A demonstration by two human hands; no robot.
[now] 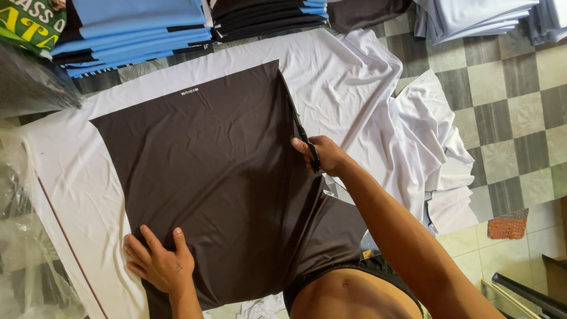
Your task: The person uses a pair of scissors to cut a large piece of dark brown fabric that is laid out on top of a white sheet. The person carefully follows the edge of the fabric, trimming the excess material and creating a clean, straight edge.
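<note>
A large dark brown fabric panel (212, 171) lies flat on white fabric (348, 77) spread over the floor. My right hand (323, 155) grips black scissors (306, 142) at the panel's right edge, blades pointing away from me along that edge. My left hand (158, 263) presses flat, fingers spread, on the panel's near left corner. A small white size label shows near the panel's far edge.
Stacks of folded blue and black garments (136, 35) sit at the far left, pale folded fabric (472, 18) at the far right. Clear plastic wrap (23, 177) lies at left. Bunched white cloth (437, 153) covers the checkered tile floor (520, 106) at right.
</note>
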